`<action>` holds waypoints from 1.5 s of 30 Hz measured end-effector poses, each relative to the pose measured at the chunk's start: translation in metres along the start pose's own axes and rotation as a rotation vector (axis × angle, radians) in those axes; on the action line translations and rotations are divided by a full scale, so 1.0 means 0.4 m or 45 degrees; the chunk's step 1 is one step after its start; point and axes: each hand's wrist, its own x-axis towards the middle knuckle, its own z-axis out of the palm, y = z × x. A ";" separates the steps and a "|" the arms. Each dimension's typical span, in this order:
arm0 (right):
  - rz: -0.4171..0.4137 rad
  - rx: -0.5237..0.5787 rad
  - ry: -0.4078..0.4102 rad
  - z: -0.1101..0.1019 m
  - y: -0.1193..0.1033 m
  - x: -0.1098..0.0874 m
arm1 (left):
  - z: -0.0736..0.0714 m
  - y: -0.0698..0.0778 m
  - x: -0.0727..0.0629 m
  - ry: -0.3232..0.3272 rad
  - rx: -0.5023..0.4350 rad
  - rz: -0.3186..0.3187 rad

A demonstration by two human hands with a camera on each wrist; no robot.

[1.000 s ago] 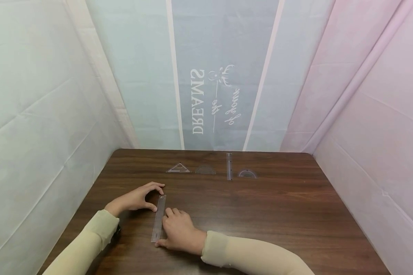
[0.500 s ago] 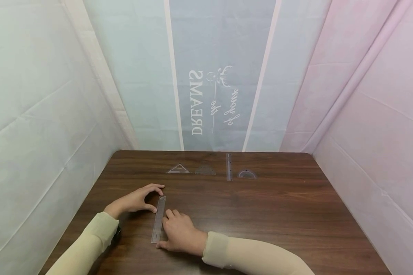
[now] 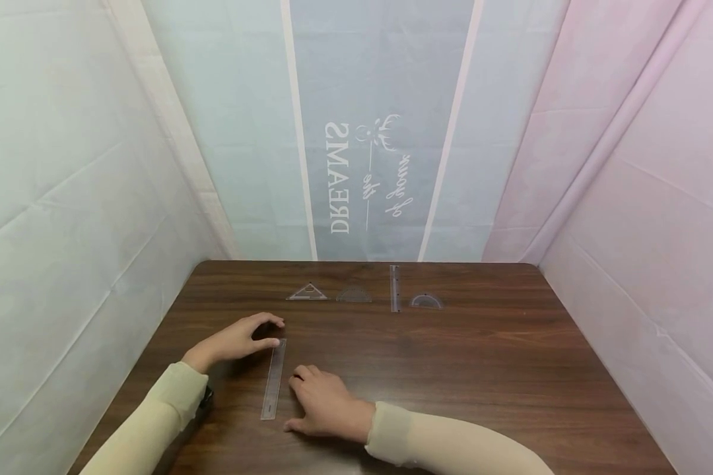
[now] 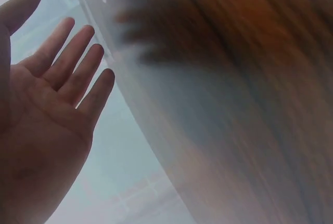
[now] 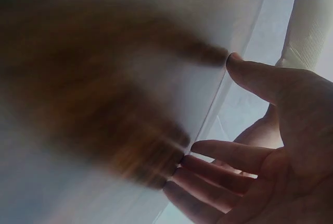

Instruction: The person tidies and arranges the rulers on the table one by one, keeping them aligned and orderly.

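A flat, transparent ruler (image 3: 274, 381) lies on the dark, wood-grained tabletop (image 3: 481, 369) between the left hand (image 3: 236, 339), wide with its thumb at the ruler's far end, and the right hand (image 3: 328, 402), loosely spread just beside it, neither gripping anything, while a triangular set square (image 3: 309, 297) and semicircular protractor (image 3: 426, 303) lie beyond.

A dark wood-grain counter (image 3: 481, 363) is spreading toward six o'clock, shining softly. At twelve, a blue-grey striped cloth (image 3: 386, 59) is hanging, its white lettering (image 3: 340, 179) running sideways. Creased pale-green sheeting (image 3: 71, 178) is rising at nine o'clock, pinkish sheeting (image 3: 653, 218) at three.
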 end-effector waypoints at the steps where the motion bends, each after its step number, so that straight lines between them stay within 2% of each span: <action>1: 0.001 0.017 -0.007 -0.001 0.008 -0.004 | 0.000 0.005 0.006 0.010 -0.009 -0.004; 8: 0.024 0.111 -0.004 -0.010 0.076 -0.036 | 0.001 0.051 0.066 0.023 -0.014 0.067; 14: 0.071 0.184 0.044 -0.028 0.157 -0.059 | 0.013 0.099 0.135 -0.007 -0.018 0.073; 24: 0.204 0.241 0.169 -0.049 0.310 -0.110 | 0.036 0.153 0.261 -0.015 0.041 0.152; 28: 0.258 0.271 0.207 -0.057 0.358 -0.125 | 0.032 0.177 0.307 -0.044 0.026 0.161; 34: 0.346 0.297 0.256 -0.067 0.420 -0.138 | 0.031 0.208 0.377 -0.043 0.066 0.185; 40: 0.431 0.342 0.287 -0.074 0.472 -0.139 | 0.045 0.229 0.419 -0.054 0.067 0.164; 45: 0.514 0.374 0.242 -0.074 0.519 -0.139 | 0.058 0.230 0.455 -0.073 0.046 0.151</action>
